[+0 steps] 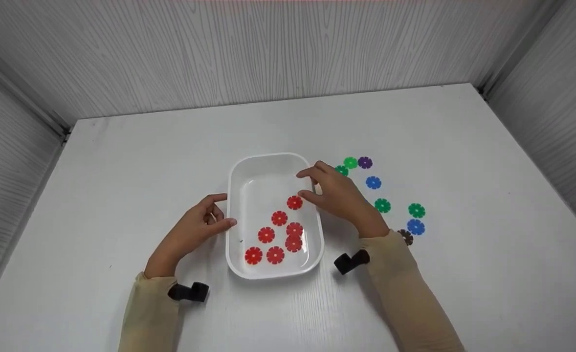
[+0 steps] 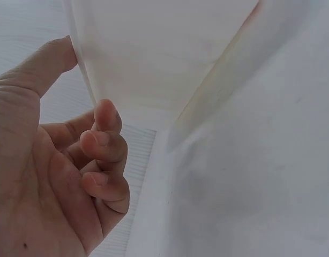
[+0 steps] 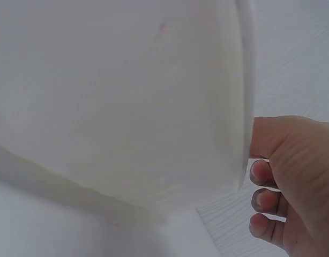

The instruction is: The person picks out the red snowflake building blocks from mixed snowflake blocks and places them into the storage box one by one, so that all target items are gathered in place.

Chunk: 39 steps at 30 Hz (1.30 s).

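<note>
A white plastic tray (image 1: 263,166) with rounded corners is between the two hands, several red flower-shaped discs (image 1: 279,218) lying in its near and right part. At the tray's left side, my left hand (image 1: 190,232) holds the rim with thumb and index finger; the left wrist view shows the other fingers curled outside the wall. My right hand (image 1: 339,193) grips the right rim, thumb and index finger reaching over it. In the right wrist view, the remaining fingers (image 3: 269,201) are bent outside the wall, and the thumb tip is hidden behind the tray.
Right of the tray, several loose discs lie on the white table (image 1: 464,161): green (image 1: 382,205), blue (image 1: 373,182), purple (image 1: 365,162) and brown (image 1: 406,237). Some sit close behind the right hand. Grey wood-grain panels (image 1: 268,54) stand around the table.
</note>
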{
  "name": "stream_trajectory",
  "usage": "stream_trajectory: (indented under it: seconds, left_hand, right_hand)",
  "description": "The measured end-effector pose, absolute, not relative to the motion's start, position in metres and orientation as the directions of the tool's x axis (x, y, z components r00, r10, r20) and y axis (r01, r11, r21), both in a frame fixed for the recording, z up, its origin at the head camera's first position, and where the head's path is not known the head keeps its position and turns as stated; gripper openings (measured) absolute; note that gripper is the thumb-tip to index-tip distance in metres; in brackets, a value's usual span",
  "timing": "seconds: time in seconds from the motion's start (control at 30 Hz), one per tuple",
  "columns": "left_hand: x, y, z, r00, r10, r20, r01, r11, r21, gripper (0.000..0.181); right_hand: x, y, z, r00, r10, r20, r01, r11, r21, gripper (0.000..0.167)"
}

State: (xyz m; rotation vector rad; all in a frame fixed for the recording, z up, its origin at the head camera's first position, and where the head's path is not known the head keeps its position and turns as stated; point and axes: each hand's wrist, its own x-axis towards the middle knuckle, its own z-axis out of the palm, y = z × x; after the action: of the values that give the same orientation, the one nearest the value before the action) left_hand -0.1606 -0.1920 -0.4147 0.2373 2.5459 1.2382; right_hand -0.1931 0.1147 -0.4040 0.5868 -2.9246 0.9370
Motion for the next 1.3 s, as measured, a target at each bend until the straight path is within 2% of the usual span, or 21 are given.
stream_trajectory:
  seconds: [0.13,0.4,0.57,0.7,0.83,1.03,1.3]
  left_hand:
    - [-0.16,-0.195,-0.415,-0.952,0.257,-0.168,0.038,0.641,0.766,0.061]
    - [-0.163,-0.197,-0.419,-0.983,0.176,0.041,0.151,0.676,0.721,0.049]
    - [-0.165,-0.202,-0.42,-0.966,0.126,0.225,0.235,0.791,0.565,0.046]
    - [-0.165,-0.209,-0.419,-0.932,0.125,0.341,0.265,0.878,0.4,0.052]
    - [-0.163,-0.215,-0.419,-0.945,0.117,0.305,0.217,0.922,0.321,0.062]
    - [-0.161,-0.217,-0.418,-0.974,0.103,0.2,0.159,0.943,0.293,0.07]
    - [-0.157,-0.221,-0.423,-0.974,0.094,0.205,0.151,0.946,0.286,0.069]
  right_hand:
    - [-0.197,0.121,-0.405,-0.934,-0.334,0.122,-0.339,0.731,-0.592,0.04]
    - [-0.207,0.152,-0.405,-0.956,-0.262,0.136,-0.287,0.721,-0.63,0.042]
    - [-0.212,0.181,-0.405,-0.964,-0.188,0.189,-0.264,0.773,-0.577,0.052]
    - [-0.213,0.205,-0.407,-0.956,-0.123,0.266,-0.248,0.825,-0.508,0.058]
    - [-0.211,0.224,-0.41,-0.966,-0.061,0.25,-0.174,0.87,-0.461,0.066]
    - [-0.207,0.244,-0.411,-0.987,0.012,0.157,-0.064,0.882,-0.467,0.077]
    - [-0.206,0.251,-0.412,-0.989,0.049,0.14,-0.031,0.856,-0.515,0.077]
